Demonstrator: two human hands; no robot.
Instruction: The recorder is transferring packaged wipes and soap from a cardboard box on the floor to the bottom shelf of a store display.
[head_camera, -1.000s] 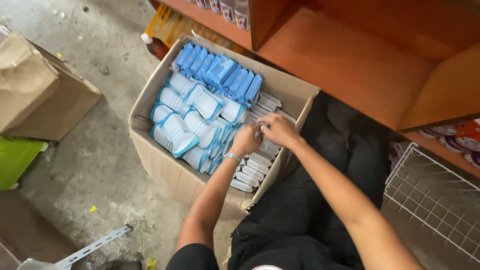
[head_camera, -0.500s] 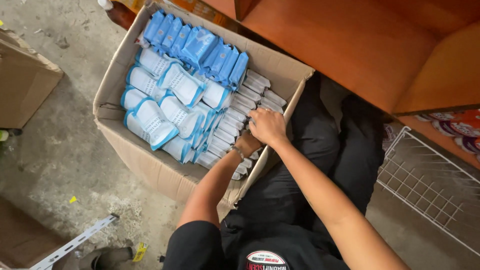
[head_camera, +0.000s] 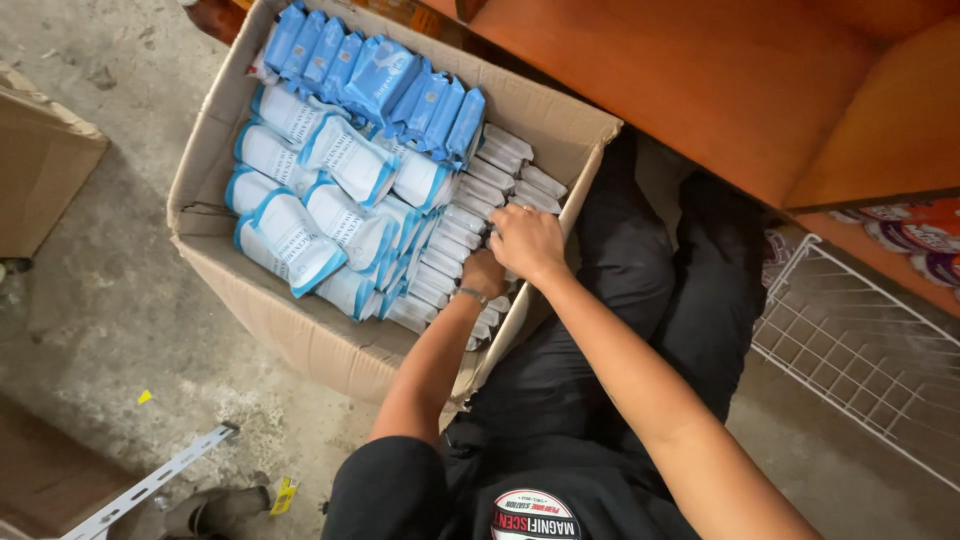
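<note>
Nearest, the left hand (head_camera: 483, 274) and right hand (head_camera: 527, 242) press into a row of pale upright packets (head_camera: 470, 215) at the near edge of the cardboard box (head_camera: 300, 330); whether either grip is clenched cannot be told. Beyond lie white-and-blue pouches (head_camera: 300, 215), then blue packs (head_camera: 390, 85) along the far wall.

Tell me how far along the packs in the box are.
Done: nothing visibly out; the cardboard box looks full and the orange shelf is bare. In hand: both the left hand and right hand are on the row of upright packs. Left: essentially every pack.
</note>
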